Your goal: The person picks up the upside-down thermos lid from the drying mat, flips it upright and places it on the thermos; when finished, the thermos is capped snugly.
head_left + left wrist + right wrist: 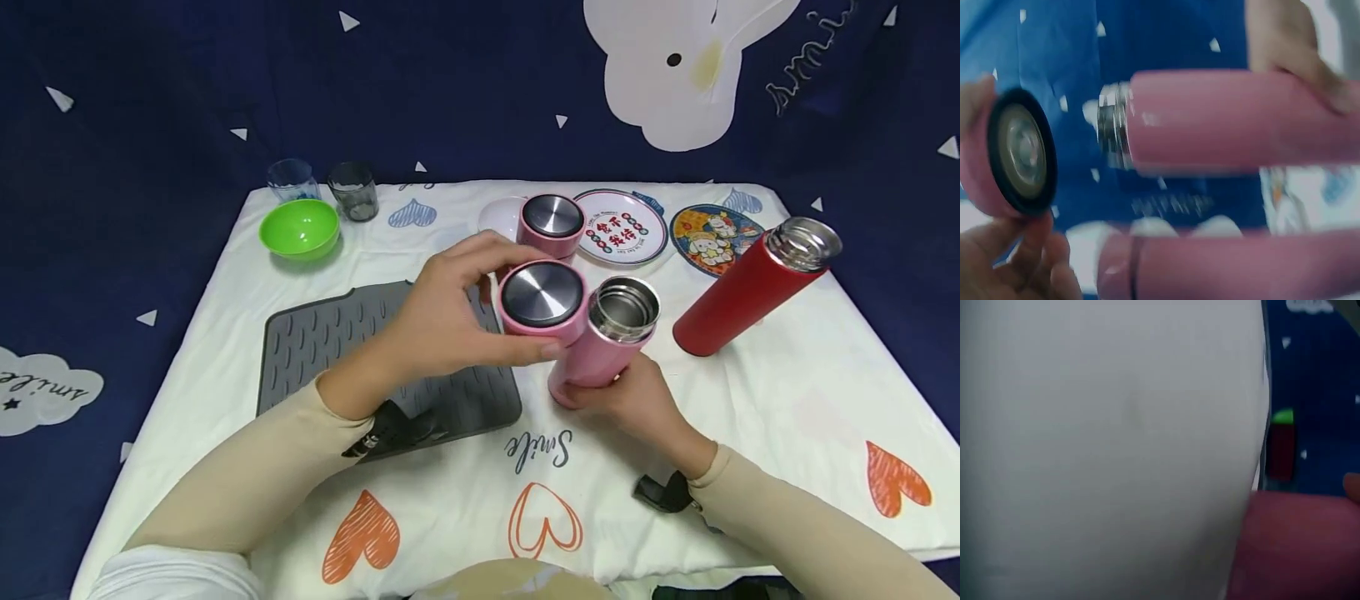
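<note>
Both hands are raised close together, left hand (442,312) and right hand (637,400), fingers curled.

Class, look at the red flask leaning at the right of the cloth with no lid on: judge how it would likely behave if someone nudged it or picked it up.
The red flask is a smooth cylinder lying tilted, so a nudge would probably make it roll across the white cloth. Its steel mouth suggests a rigid body that is unlikely to dent or flex. With no lid on, anything inside could spill.

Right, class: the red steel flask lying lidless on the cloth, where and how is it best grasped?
Grip the red steel flask mid-body from above, probably: it lies tilted, its round barrel clear on both sides, open steel mouth pointing away.
</note>
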{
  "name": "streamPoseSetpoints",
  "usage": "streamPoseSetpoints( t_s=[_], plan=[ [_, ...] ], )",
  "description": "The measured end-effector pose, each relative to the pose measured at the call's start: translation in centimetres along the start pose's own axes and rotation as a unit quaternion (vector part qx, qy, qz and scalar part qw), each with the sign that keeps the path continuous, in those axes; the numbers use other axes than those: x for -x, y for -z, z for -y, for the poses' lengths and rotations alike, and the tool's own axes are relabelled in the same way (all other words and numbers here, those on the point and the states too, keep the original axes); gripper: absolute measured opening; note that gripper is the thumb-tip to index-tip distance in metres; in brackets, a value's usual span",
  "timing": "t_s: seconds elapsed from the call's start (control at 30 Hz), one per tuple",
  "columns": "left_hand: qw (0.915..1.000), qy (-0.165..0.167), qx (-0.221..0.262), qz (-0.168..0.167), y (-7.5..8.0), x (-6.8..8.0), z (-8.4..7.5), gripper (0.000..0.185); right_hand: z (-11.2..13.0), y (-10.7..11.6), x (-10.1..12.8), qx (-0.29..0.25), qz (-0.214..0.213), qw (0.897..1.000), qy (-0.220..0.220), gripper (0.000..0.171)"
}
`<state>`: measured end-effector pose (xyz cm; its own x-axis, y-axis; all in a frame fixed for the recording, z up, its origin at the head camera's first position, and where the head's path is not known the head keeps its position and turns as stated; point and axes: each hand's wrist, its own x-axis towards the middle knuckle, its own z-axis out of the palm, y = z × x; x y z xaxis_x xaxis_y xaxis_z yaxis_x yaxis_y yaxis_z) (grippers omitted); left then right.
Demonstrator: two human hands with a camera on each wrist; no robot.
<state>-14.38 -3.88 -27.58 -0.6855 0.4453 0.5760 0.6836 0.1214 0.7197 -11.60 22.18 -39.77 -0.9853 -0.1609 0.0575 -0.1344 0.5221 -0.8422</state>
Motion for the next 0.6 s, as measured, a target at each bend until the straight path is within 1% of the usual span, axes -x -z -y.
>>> streamPoseSetpoints(
  t_s=[0.07,0.13,0.2,0.27,0.33,0.37,0.43,0.53,0.6],
  plan=[
    [0.9996,-0.017,-0.021,0.002,-1.3,-1.1,-0.9,0.066,0.3,-0.5,0.5,0.007,0.005,1.000,0.014,0.065],
    [0.9981,-0.013,-0.059,0.012,-2.5,-1.9,-1.5,0.069,0.4,-0.9,0.6,-0.004,0.014,1.000,0.024,0.070],
    [0.9947,0.014,-0.096,0.035,-3.5,-2.5,-1.7,0.072,0.4,-1.1,0.5,-0.023,0.024,0.999,0.040,0.071],
    [0.9881,0.047,-0.133,0.062,-4.2,-2.9,-1.8,0.076,0.4,-1.2,0.3,-0.041,0.034,0.997,0.058,0.073],
    [0.9823,0.074,-0.152,0.081,-4.6,-3.1,-1.6,0.078,0.4,-1.2,0.2,-0.044,0.042,0.996,0.068,0.073],
    [0.9807,0.084,-0.155,0.085,-4.8,-3.1,-1.5,0.080,0.4,-1.2,0.2,-0.038,0.042,0.996,0.066,0.071],
    [0.9804,0.091,-0.153,0.084,-4.9,-3.1,-1.2,0.081,0.5,-1.1,0.2,-0.020,0.042,0.997,0.054,0.069],
    [0.9844,0.084,-0.136,0.074,-4.7,-2.9,-0.8,0.080,0.7,-0.8,0.3,0.000,0.040,0.999,0.025,0.068],
    [0.9880,0.076,-0.112,0.075,-4.6,-2.8,-0.5,0.077,0.9,-0.6,0.3,0.005,0.041,0.999,0.019,0.068]
  ],
)
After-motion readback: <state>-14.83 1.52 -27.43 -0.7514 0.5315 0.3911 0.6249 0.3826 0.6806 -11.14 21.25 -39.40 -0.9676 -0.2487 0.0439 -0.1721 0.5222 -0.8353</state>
